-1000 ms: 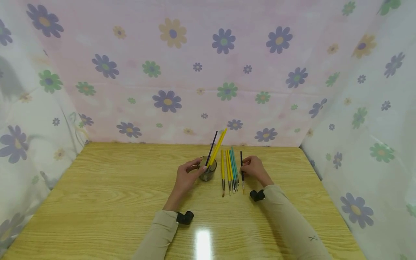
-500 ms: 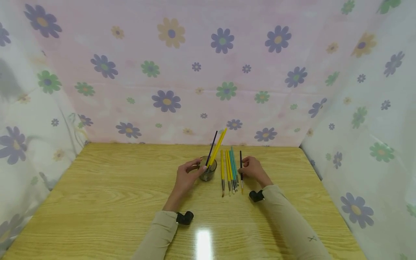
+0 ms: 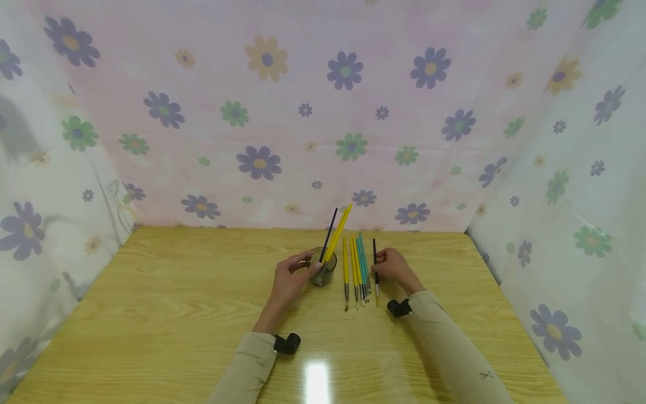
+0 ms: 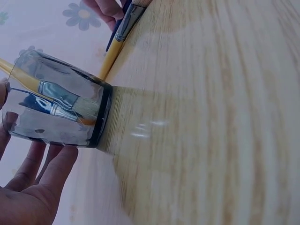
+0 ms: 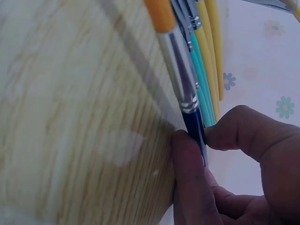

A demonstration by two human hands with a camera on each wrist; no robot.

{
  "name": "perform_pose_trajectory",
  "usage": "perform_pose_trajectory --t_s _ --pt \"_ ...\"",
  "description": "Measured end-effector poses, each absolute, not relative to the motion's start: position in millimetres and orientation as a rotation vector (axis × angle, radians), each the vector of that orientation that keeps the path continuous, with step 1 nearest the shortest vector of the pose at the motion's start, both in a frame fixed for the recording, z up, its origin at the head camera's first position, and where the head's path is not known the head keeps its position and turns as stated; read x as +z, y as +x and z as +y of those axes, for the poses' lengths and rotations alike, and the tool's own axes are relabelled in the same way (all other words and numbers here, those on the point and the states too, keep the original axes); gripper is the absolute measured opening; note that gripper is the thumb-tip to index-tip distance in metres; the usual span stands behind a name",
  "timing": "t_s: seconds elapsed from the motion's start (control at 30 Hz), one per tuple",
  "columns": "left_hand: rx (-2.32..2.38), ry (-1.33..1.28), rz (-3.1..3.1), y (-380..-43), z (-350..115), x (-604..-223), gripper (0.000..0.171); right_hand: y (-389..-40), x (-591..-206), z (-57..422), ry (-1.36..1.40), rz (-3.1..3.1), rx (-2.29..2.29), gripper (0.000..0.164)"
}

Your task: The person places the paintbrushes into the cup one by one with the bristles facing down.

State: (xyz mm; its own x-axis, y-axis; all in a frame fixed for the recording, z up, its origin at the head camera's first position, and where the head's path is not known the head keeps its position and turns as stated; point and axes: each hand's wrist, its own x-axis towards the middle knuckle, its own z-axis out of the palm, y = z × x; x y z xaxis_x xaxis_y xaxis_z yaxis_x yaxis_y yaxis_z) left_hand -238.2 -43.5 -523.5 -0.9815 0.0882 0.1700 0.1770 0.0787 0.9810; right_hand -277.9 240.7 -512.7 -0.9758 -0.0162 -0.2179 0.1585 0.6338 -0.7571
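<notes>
In the head view, my left hand (image 3: pixel 290 283) holds a clear drinking glass (image 3: pixel 322 279), its fingers and thumb around the side. Inside the glass lean yellow paintbrushes (image 3: pixel 339 233) and a dark paintbrush (image 3: pixel 329 233), bristles down; the left wrist view shows their bristles (image 4: pixel 86 110) near the glass base. My right hand (image 3: pixel 397 268) pinches another dark paintbrush (image 3: pixel 375 252) between thumb and fingers. Its metal ferrule (image 5: pixel 180 65) and orange bristles (image 5: pixel 160 14) show in the right wrist view. That brush lies along the right side of the row, handle pointing away from me.
Between the hands lies a row of yellow paintbrushes (image 3: pixel 345 261) and turquoise paintbrushes (image 3: pixel 362 255), bristles toward me. The wood-grain table (image 3: pixel 176 314) meets a flowered cloth (image 3: pixel 303 129) at its back and sides.
My right hand and the dark paintbrush have shifted very slightly left, toward the row. The head view has tilted a little. My left hand keeps its hold on the glass.
</notes>
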Motion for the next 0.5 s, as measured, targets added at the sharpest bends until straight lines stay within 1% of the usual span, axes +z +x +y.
perform_pose_trajectory --t_s 0.33,0.47,0.5 --pt "-2.088 -0.309 -2.219 -237.8 -47.3 -532.8 0.041 -272.1 -516.2 244.8 0.135 2.55 -1.443 0.044" --pt "-2.08 -0.304 -2.235 -239.9 -47.5 -531.5 0.041 -272.0 -514.7 247.6 0.139 2.513 -1.502 0.042" --pt "-2.075 -0.308 -2.241 -237.5 -46.9 -525.9 0.041 -272.2 -514.4 247.7 0.155 2.505 -1.513 0.042"
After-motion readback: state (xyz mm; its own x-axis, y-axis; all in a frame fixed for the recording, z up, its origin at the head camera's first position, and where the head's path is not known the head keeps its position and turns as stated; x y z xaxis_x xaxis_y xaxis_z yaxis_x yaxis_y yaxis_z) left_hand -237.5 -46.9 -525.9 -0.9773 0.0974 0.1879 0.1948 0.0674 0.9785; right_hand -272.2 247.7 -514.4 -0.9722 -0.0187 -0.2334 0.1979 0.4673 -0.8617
